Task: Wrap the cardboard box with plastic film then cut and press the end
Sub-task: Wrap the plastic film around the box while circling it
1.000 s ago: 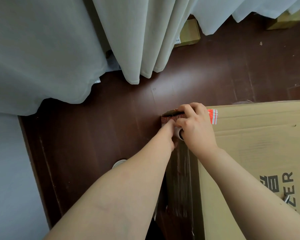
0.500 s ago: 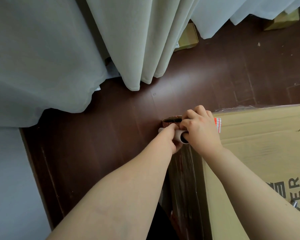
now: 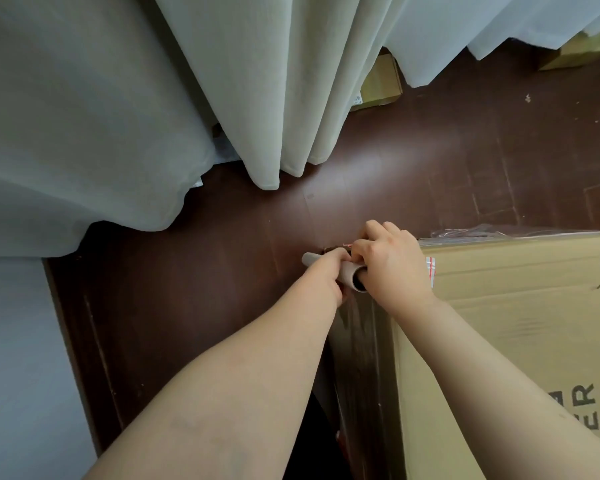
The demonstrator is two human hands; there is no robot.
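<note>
since half a second ago the pale cardboard tube of the film roll (image 3: 347,274) has swung out at the box corner: its far end now pokes past my left hand (image 3: 326,277) toward frame left, and its open near end faces the camera. both hands sit slightly lower in the frame than before.

left hand: fingers curled over the tube's middle, gripping it. right hand (image 3: 392,268): clenched around the tube's near end, thumb at the open mouth; knuckles over the corner of the large tan cardboard box (image 3: 516,323).

box fills the lower right of the frame, black lettering at the right edge, red-and-white label (image 3: 430,266) just beside my right hand. clear plastic film (image 3: 361,341) runs from the tube down the box's left side, glossy and wrinkled; more film lies bunched along the box's far edge.

dark brown wooden floor (image 3: 187,289) centre and left. pale grey-green curtains (image 3: 222,98) hang across the top. small cardboard boxes (image 3: 381,84) at upper right, partly behind the curtains.
</note>
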